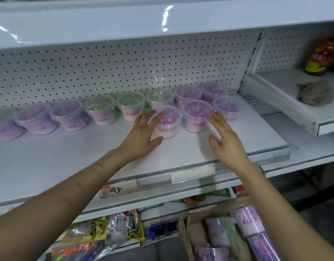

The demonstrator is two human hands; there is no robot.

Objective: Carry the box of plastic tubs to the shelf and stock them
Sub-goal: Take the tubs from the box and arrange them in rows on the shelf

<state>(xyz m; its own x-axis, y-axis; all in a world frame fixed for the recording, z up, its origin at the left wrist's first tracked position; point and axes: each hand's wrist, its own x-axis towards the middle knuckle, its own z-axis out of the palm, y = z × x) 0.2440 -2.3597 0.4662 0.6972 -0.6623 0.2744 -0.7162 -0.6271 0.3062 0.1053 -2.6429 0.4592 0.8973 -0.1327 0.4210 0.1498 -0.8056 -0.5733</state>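
a row of lidded tubs (pixel 68 114) runs along the back of the white shelf (pixel 68 157) from 9 o'clock toward 1 o'clock: purple, then green, then pink. near the centre the left grip (pixel 141 135) is wide, fingers straight and spread against the left side of the front pink tub (pixel 168 122). the right grip (pixel 225 137) is also wide and holds nothing, fingertips by the pink tubs at 1 o'clock. at 5 o'clock a cardboard box (pixel 187 232) holds more tubs. at 3 o'clock a grey cloth (pixel 315 93) lies on the neighbouring shelf.
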